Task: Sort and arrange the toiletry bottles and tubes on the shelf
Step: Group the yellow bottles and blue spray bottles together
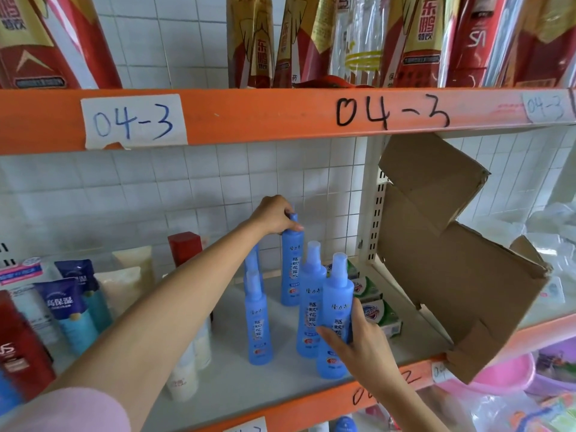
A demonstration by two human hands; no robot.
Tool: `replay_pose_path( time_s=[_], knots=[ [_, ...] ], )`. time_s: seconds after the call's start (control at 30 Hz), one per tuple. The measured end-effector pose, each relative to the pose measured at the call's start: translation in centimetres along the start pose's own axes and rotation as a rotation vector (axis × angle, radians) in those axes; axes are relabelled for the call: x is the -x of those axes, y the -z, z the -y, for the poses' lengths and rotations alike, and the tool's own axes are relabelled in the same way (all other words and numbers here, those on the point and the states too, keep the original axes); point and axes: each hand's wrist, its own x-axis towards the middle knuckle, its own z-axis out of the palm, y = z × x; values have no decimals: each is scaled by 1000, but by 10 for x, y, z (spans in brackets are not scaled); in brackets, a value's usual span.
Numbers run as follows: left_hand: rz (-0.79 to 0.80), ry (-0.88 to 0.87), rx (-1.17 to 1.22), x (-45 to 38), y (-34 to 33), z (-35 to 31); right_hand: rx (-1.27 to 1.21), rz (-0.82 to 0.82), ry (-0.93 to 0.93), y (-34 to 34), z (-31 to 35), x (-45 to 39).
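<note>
**Blue bottles, orange shelf**

The spray bottles [335,310] are translucent blue with dark lettering. Left of them stand cream tubes [124,285], navy-and-teal tubes [74,310] and a red bottle [21,347]. The shelf beam [280,116] above is orange; the cardboard [452,275] to their right is brown.

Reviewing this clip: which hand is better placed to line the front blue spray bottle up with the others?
The right hand. Its fingers already wrap the front blue spray bottle near the shelf edge, while the left hand is occupied, gripping the back bottle by its top.
</note>
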Motion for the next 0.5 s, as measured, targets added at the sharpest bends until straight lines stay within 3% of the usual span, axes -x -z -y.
replay_pose_path(
  time_s=[0.33, 0.5],
  knots=[
    [-49, 7, 84, 0, -7, 0, -49, 12, -7, 0, 2, 2],
    [-27, 1, 8, -6, -11, -2, -76, 14, -13, 2, 3, 4]
  ],
)
